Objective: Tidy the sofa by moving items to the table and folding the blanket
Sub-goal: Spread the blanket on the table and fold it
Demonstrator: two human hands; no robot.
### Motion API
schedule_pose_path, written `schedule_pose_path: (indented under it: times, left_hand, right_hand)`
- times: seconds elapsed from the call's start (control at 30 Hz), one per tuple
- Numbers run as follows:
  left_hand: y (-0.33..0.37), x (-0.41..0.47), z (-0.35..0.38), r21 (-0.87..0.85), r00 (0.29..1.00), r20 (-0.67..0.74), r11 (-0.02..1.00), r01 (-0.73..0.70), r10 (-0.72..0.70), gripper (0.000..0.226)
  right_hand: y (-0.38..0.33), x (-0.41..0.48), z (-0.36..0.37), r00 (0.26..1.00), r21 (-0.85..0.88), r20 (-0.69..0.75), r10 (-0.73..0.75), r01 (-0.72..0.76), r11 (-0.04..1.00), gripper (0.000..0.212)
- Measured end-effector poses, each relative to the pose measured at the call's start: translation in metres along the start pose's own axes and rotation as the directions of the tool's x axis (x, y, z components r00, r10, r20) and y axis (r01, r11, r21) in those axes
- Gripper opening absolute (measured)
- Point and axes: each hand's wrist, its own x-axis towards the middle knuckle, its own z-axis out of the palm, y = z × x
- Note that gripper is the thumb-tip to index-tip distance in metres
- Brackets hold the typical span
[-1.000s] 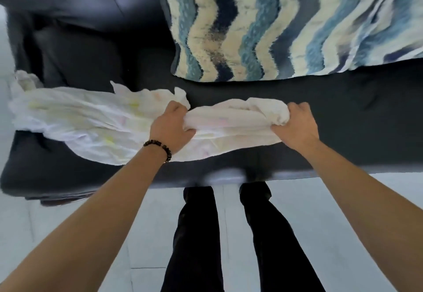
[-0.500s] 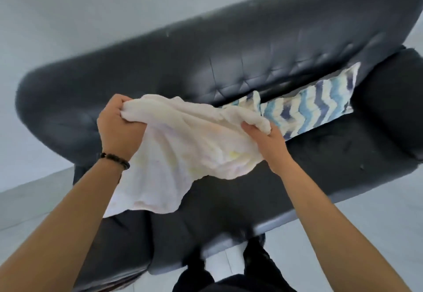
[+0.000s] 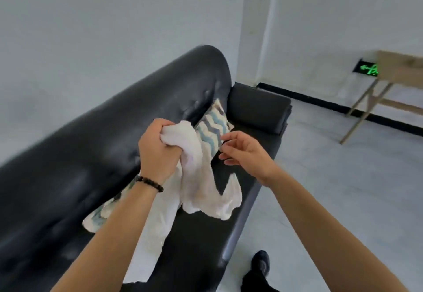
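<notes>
A thin white blanket hangs bunched from my left hand, which is shut on its top end above the black leather sofa. The blanket drapes down over the seat, its lower end near the front edge. My right hand hovers just right of the blanket with fingers apart, holding nothing. A blue, white and grey zigzag cushion leans against the sofa back behind the blanket; its lower end shows left of my left forearm.
The sofa's right armrest is a black bolster. A light wooden table on slanted legs stands at the far right by the white wall. Grey floor lies right of the sofa, and my black shoe shows at the bottom.
My right hand let go of the blanket and opened; the blanket now hangs from my left hand alone. The view swung right, bringing the armrest and table into sight.
</notes>
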Motion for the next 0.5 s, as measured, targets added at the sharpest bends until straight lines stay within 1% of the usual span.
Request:
schedule_pose_path:
  times: [0.07, 0.1, 0.13, 0.17, 0.2, 0.23, 0.27, 0.3, 0.33, 0.37, 0.4, 0.43, 0.47, 0.5]
  left_hand:
    - [0.023, -0.008, 0.041, -0.058, 0.989, 0.129, 0.996, -0.062, 0.069, 0.022]
    - [0.036, -0.013, 0.061, -0.075, 0.975, 0.188, 0.992, -0.103, 0.116, 0.024]
    - [0.052, -0.017, 0.081, -0.091, 0.957, 0.239, 0.985, -0.148, 0.166, 0.026]
    - [0.068, -0.022, 0.101, -0.11, 0.935, 0.283, 0.975, -0.191, 0.215, 0.027]
    - [0.086, -0.027, 0.119, -0.136, 0.909, 0.322, 0.963, -0.232, 0.264, 0.027]
    - [0.103, -0.032, 0.138, -0.16, 0.88, 0.352, 0.947, -0.279, 0.319, 0.028]
    - [0.12, -0.036, 0.157, -0.174, 0.847, 0.373, 0.926, -0.336, 0.377, 0.029]
    - [0.134, -0.039, 0.177, -0.166, 0.814, 0.388, 0.902, -0.399, 0.432, 0.03]
    - [0.145, -0.04, 0.197, -0.134, 0.781, 0.401, 0.874, -0.467, 0.479, 0.03]
    - [0.155, -0.041, 0.219, -0.078, 0.752, 0.416, 0.844, -0.531, 0.512, 0.03]
    - [0.163, -0.041, 0.243, -0.005, 0.734, 0.436, 0.817, -0.577, 0.521, 0.029]
    - [0.169, -0.043, 0.267, 0.072, 0.733, 0.463, 0.804, -0.591, 0.498, 0.027]
    - [0.172, -0.046, 0.293, 0.133, 0.74, 0.506, 0.807, -0.575, 0.444, 0.025]
    - [0.178, -0.051, 0.32, 0.177, 0.736, 0.562, 0.814, -0.553, 0.378, 0.023]
  right_hand:
    - [0.016, -0.027, -0.023, 0.998, -0.125, -0.041, 0.039, -0.044, 0.991, 0.061]
    - [0.019, -0.04, -0.037, 0.998, -0.134, -0.045, 0.052, -0.058, 0.989, 0.081]
    - [0.019, -0.053, -0.05, 0.996, -0.143, -0.049, 0.07, -0.076, 0.987, 0.095]
    - [0.02, -0.064, -0.065, 0.994, -0.174, -0.072, 0.078, -0.089, 0.981, 0.102]
    - [0.022, -0.075, -0.081, 0.992, -0.215, -0.102, 0.069, -0.09, 0.973, 0.095]
    - [0.022, -0.084, -0.098, 0.988, -0.267, -0.144, 0.052, -0.089, 0.96, 0.07]
    - [0.021, -0.092, -0.117, 0.977, -0.341, -0.214, 0.02, -0.093, 0.935, 0.033]
    - [0.02, -0.1, -0.14, 0.948, -0.403, -0.316, -0.027, -0.109, 0.909, 0.003]
    - [0.02, -0.107, -0.167, 0.896, -0.463, -0.433, -0.099, -0.127, 0.877, 0.011]
    - [0.02, -0.115, -0.2, 0.83, -0.479, -0.538, -0.144, -0.161, 0.863, 0.013]
    - [0.02, -0.123, -0.235, 0.755, -0.442, -0.636, -0.162, -0.184, 0.878, 0.014]
    - [0.019, -0.131, -0.27, 0.691, -0.396, -0.705, -0.162, -0.194, 0.897, 0.017]
    - [0.017, -0.141, -0.303, 0.657, -0.344, -0.739, -0.15, -0.177, 0.922, 0.019]
    - [0.016, -0.149, -0.336, 0.644, -0.312, -0.751, -0.143, -0.156, 0.937, 0.022]
